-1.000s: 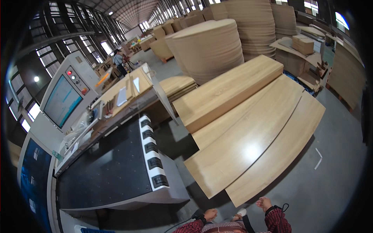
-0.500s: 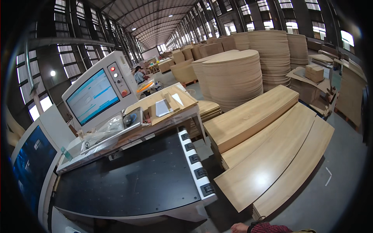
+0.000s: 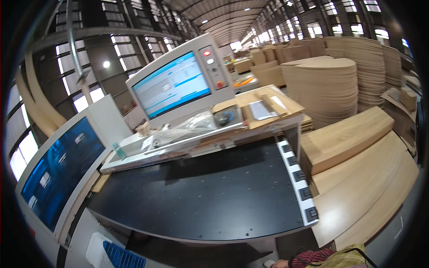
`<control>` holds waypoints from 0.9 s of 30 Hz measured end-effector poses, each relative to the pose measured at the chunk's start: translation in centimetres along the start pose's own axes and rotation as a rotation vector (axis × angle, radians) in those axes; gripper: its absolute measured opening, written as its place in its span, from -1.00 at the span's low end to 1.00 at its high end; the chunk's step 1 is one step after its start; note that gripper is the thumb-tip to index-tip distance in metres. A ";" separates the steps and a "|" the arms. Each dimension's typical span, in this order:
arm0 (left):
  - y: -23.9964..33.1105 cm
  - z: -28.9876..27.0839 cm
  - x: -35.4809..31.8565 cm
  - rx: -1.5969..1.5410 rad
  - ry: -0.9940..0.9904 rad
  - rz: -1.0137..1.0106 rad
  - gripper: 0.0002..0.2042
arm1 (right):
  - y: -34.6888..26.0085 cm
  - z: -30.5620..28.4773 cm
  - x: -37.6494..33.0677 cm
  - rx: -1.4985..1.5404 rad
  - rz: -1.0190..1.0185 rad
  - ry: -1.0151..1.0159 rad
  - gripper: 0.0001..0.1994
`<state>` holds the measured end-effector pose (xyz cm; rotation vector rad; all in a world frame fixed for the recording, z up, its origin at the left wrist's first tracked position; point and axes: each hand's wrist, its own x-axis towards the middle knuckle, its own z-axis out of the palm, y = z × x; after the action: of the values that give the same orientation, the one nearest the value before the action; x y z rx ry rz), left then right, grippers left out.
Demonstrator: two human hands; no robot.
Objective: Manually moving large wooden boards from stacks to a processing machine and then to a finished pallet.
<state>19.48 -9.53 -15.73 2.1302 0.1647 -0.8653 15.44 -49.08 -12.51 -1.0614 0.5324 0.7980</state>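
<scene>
At the lower edge, my left hand [image 3: 280, 264] shows only in part, reaching out from a red and black patterned sleeve [image 3: 311, 257]. Its fingers are blurred and cut off by the picture's edge. A small pale thing [image 3: 269, 263] lies at the fingertips; I cannot make out what it is or whether it is held. The hand is below the near right corner of a machine's black worktable [image 3: 196, 192], apart from its top. My right hand is out of view. Yellowish cloth [image 3: 351, 257] covers part of my body beside the sleeve.
White edging with black blocks [image 3: 299, 176] runs along the table's right side. Behind it stand a control screen [image 3: 172, 85] and a ledge with plastic wrap [image 3: 192, 127]. Wood-grain boards [image 3: 357, 196] are stacked at right, before tall board piles [image 3: 324, 89]. A blue-windowed cabinet [image 3: 62, 169] stands left.
My view has swung left, so the machine and boards sit farther right. A blue slatted piece has come into view below the table. More yellowish cloth shows beside my sleeve.
</scene>
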 end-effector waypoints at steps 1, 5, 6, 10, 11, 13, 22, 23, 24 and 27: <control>0.7 -0.1 -0.6 -0.130 0.011 -0.086 -0.72 | -1.0 1.1 1.4 -0.089 0.097 -0.011 -0.77; 0.8 -1.1 -1.8 -0.520 0.086 -0.292 -0.72 | -14.4 10.6 -0.3 -0.421 -0.207 -0.575 -0.78; 0.9 -1.3 -2.4 -0.579 0.089 -0.312 -0.72 | -14.9 13.0 0.0 -0.244 -0.181 -0.458 -0.81; -2.1 -2.7 -4.7 -0.826 0.151 -0.322 -0.72 | -17.5 19.8 2.4 -0.149 -0.066 -0.356 -0.88; -2.7 -3.6 -4.8 -0.704 0.213 -0.231 -0.70 | -18.3 21.3 3.2 -0.138 -0.009 -0.390 -0.88; 0.3 -5.9 -4.9 -0.634 0.332 -0.186 -0.68 | -17.5 22.8 6.7 -0.234 0.152 -0.320 -0.87; -12.2 -9.2 -12.4 0.464 0.324 0.051 -0.77 | -12.4 31.4 18.6 -0.821 0.228 -0.435 -0.82; -15.2 -9.4 -13.7 0.539 0.315 0.160 -0.77 | -12.3 32.3 19.1 -0.868 0.245 -0.420 -0.82; -19.3 -7.4 -15.9 0.078 0.555 0.159 -0.79 | -11.5 34.6 19.5 -0.909 0.287 -0.471 -0.82; -22.6 -10.7 -16.8 -0.549 0.754 -0.297 -0.82 | -10.9 39.1 22.1 -1.015 0.236 -0.528 -0.77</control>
<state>3.64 16.09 -14.95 1.8144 1.0014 -0.0904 38.10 -9.26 -6.59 -1.6297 -0.2645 1.5749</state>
